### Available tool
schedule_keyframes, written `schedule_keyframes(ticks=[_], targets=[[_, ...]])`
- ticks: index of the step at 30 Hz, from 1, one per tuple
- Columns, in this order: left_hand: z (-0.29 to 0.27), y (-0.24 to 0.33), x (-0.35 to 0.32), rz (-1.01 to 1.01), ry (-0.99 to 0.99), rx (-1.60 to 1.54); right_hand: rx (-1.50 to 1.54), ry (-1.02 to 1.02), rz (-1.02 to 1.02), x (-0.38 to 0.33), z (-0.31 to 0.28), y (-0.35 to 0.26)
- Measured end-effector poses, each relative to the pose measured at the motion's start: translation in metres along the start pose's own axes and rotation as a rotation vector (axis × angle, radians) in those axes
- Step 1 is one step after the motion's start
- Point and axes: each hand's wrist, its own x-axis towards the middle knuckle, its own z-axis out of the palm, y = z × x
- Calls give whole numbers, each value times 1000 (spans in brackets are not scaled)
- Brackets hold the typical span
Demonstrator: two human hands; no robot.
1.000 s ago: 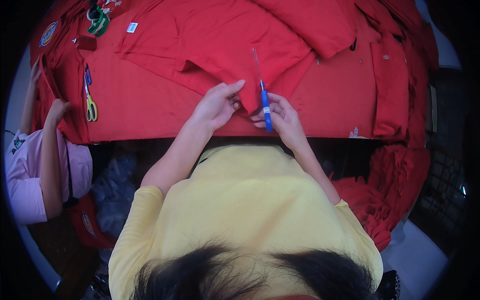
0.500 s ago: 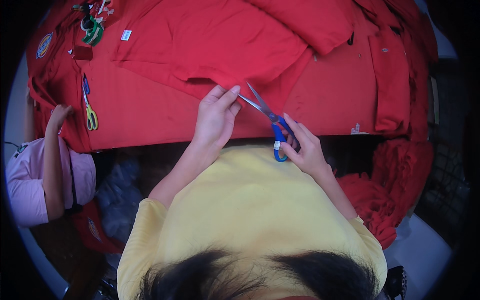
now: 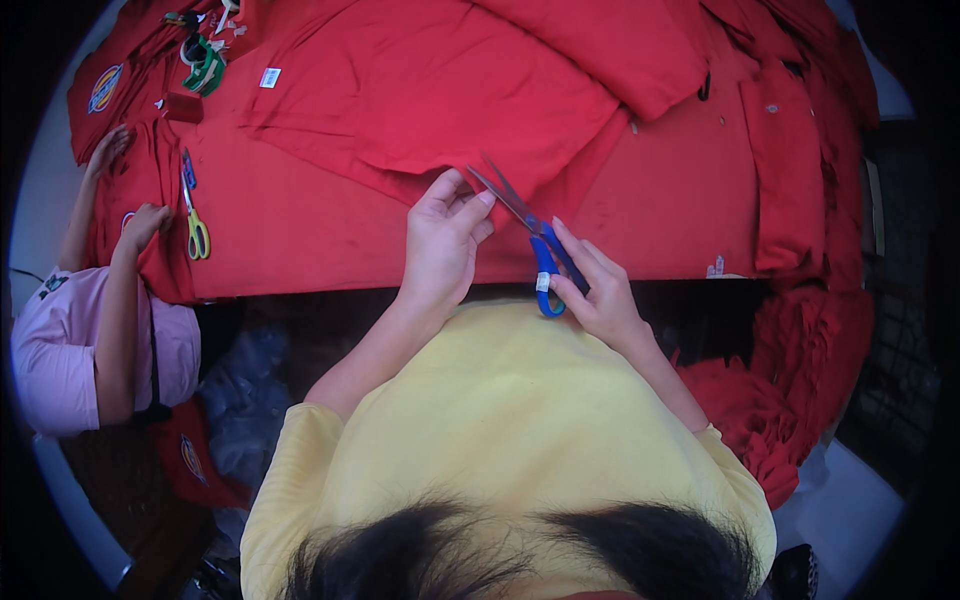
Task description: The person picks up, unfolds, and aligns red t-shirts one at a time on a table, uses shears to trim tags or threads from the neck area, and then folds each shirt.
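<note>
Blue-handled scissors (image 3: 541, 245) are held in my right hand (image 3: 608, 300), its fingers closed on the handles. The blades are parted and point up and left, beside the fingertips of my left hand (image 3: 440, 245). That hand is closed in a pinch at the near edge of a red garment (image 3: 470, 95), which lies spread on the red-covered table. What exactly sits between thumb and fingers is hidden; a bit of the garment's edge seems to be there.
At the left, a co-worker's hand (image 3: 147, 222) handles red cloth. Yellow-handled scissors (image 3: 199, 237) lie nearby, below a green tape dispenser (image 3: 205, 70) and a small red box (image 3: 183, 107). Folded red garments (image 3: 785, 160) lie at the right; more red cloth (image 3: 740, 400) hangs below the table edge.
The scissors have moved slightly left, so their blades now reach over my left fingertips. My left hand stays at the garment's edge. The co-worker's farther hand has come up onto the cloth.
</note>
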Motion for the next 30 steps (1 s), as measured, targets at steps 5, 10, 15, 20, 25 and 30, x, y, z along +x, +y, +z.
schedule_keyframes(ticks=[5, 10, 15, 20, 25, 30], targets=[[-3, -4, -1, 27, 7, 28, 146, -33, 81, 0, -4, -5], [-2, -4, -2, 30, 32, 88, 181, -10, 81, -6, -2, 6], [3, -4, -6, 22, 20, 179, 172, -11, 58, 4, -6, -6], [-3, -3, -7, 19, 7, 175, 348, -89, 227, 5, -10, 3], [-14, 2, 3, 89, 1, 241, 216, -46, 45, 6, -7, 2], [-8, 6, -4, 103, -33, 319, 240, -51, 39, 19, -4, 2]])
